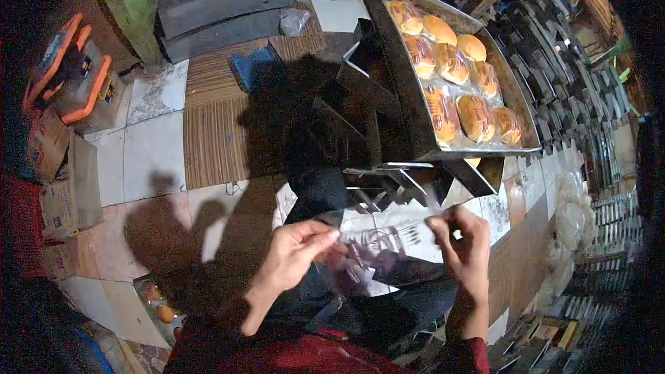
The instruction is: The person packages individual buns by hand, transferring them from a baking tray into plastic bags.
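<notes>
A clear, printed plastic bag is stretched between my two hands above my lap. At its left side, my left hand pinches the film between thumb and fingers. My right hand has its thumb and fingers pressed together at the bag's right end, though the film there is faint and blurred. No bun shows inside the bag. Just beyond my hands, a deep metal tray holds several round buns, most of them in printed clear wrappers, such as the bun near the front.
Dark metal trays are stacked beneath the bun tray. Many blackened trays or pans are piled at the right. Orange-edged containers and cardboard boxes stand at the left. On the tiled floor lies a crumpled plastic bag.
</notes>
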Tool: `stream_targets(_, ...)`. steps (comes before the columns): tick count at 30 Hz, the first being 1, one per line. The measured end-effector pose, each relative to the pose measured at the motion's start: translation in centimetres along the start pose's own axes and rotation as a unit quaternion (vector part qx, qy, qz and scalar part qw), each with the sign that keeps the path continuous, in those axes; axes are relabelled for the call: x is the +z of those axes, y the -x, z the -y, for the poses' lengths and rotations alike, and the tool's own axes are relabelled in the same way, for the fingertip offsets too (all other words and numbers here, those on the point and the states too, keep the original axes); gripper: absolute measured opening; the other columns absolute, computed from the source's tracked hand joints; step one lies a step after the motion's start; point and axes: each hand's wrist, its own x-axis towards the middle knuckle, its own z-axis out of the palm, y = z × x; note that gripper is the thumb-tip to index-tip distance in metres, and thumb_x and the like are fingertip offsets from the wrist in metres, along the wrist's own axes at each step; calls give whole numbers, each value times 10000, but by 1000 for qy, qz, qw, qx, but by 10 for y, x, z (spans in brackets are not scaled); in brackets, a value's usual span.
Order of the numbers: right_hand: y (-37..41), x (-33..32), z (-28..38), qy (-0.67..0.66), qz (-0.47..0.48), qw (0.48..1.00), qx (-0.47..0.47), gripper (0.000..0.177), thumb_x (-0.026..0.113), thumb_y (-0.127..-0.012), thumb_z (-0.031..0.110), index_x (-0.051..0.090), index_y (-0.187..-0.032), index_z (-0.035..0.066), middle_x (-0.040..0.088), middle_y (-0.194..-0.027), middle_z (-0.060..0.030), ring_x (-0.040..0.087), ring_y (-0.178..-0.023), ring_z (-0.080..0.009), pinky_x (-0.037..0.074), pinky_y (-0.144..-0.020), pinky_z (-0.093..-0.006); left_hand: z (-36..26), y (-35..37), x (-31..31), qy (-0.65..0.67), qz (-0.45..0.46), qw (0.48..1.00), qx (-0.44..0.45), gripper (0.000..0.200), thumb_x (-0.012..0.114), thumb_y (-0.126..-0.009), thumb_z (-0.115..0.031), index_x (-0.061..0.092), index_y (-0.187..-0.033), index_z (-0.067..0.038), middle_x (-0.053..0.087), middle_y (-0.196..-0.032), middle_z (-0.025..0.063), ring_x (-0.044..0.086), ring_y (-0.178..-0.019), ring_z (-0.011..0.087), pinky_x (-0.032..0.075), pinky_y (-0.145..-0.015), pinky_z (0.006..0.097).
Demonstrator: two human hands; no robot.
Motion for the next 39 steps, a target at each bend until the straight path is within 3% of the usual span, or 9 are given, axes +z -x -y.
stream_targets(4,-18,-6,19,103,191,968,-130,112,586,-788,48,567,-680,24,502,-562,-118,482,-481,-245,367,-464,-307,-16,-18,-4,-148,-185,961,140,190,644,-795,-97,521,-658,-48,533,-556,-14,469,-464,48,393,-412,196)
stream_targets(6,-63,8,-5,-30,-212,946,-244,274,524,-875,224,565,-679,38,520,-597,-12,461,-515,-134,354,-496,-240,14,-32,-25,-274,-201,897,282,189,611,-823,-119,514,-683,-38,537,-574,15,480,-452,70,413,-398,213)
stream_targets(7,-99,-13,10,-153,-214,965,-9,322,473,-909,242,483,-641,65,427,-576,31,370,-481,-64,278,-457,-204,10,-33,-10,-40,-193,955,220,186,548,-865,-149,510,-734,-24,539,-600,54,501,-454,96,436,-408,253)
stream_targets(14,-419,-73,-117,332,-158,909,-195,535,435,-883,451,530,-806,-69,536,-669,-208,539,-624,-237,430,-632,-378,128,-85,-67,276,-219,936,30,330,437,-904,-371,512,-926,-51,588,-833,100,582,-742,214,474,-570,327)
stream_targets(18,-471,-73,-173,56,-37,989,133,557,453,-850,522,583,-704,1,555,-554,-69,526,-537,-229,404,-552,-380,202,-86,-117,35,-240,967,80,314,439,-912,-291,535,-1000,-6,600,-891,104,587,-800,188,509,-685,336)
stream_targets(30,-341,-69,-36,-395,-84,913,63,412,496,-871,282,471,-1185,16,528,-1134,-127,537,-1001,-205,448,-841,-335,173,-128,-101,314,262,853,325,364,483,-879,-293,550,-1034,29,603,-901,134,594,-768,168,509,-697,290)
stream_targets(31,-314,-92,-58,-159,-115,969,-148,450,489,-868,313,448,-1211,24,512,-1165,-138,518,-1049,-225,434,-877,-357,156,-81,-96,334,81,939,18,461,466,-874,-382,549,-1019,48,604,-907,151,600,-762,191,513,-682,308)
stream_targets(34,-198,-119,-34,-199,-31,978,-61,621,589,-779,370,402,-1254,16,477,-1217,-146,494,-1086,-234,407,-914,-367,115,-66,-57,436,29,896,78,472,499,-859,-388,552,-990,63,605,-891,143,601,-744,200,514,-657,317)
stream_targets(39,-34,-67,-12,-274,258,921,97,847,827,-573,238,333,-1227,28,471,-1154,-103,450,-1109,-207,365,-951,-349,54,-35,-6,-262,-48,960,82,165,566,-846,-103,573,-964,13,622,-853,67,565,-759,94,460,-710,243)
